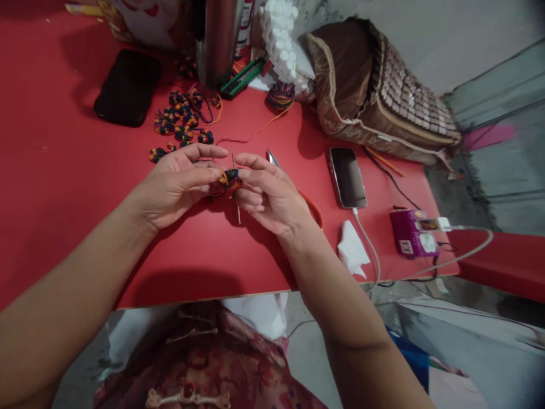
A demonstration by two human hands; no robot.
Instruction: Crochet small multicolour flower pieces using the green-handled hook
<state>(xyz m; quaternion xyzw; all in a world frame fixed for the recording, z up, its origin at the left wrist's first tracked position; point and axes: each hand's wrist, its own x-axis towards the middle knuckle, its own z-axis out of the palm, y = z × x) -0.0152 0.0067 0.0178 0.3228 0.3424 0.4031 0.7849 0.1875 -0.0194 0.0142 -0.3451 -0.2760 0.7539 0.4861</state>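
Note:
Both hands meet above the red table. My left hand (176, 182) pinches a small crocheted piece (230, 178) of dark blue, green and orange yarn between thumb and fingertips. My right hand (270, 190) is closed at the piece's other side, around a thin crochet hook (239, 216) whose metal end points down below the fingers. Part of the hook is hidden by the fingers. Behind my hands lie several similar crocheted pieces (183, 116). A ball of multicoloured yarn (281, 95) trails a strand toward my hands. Scissors (314, 209) with an orange handle lie partly under my right hand.
A black phone-like object (128, 88) lies at the back left. Near a metal bottle (219, 42) is a green cutter (242, 78). On the right are a charging phone (348, 177), crumpled tissue (353, 249), a purple power socket (413, 233) and a brown bag (383, 91).

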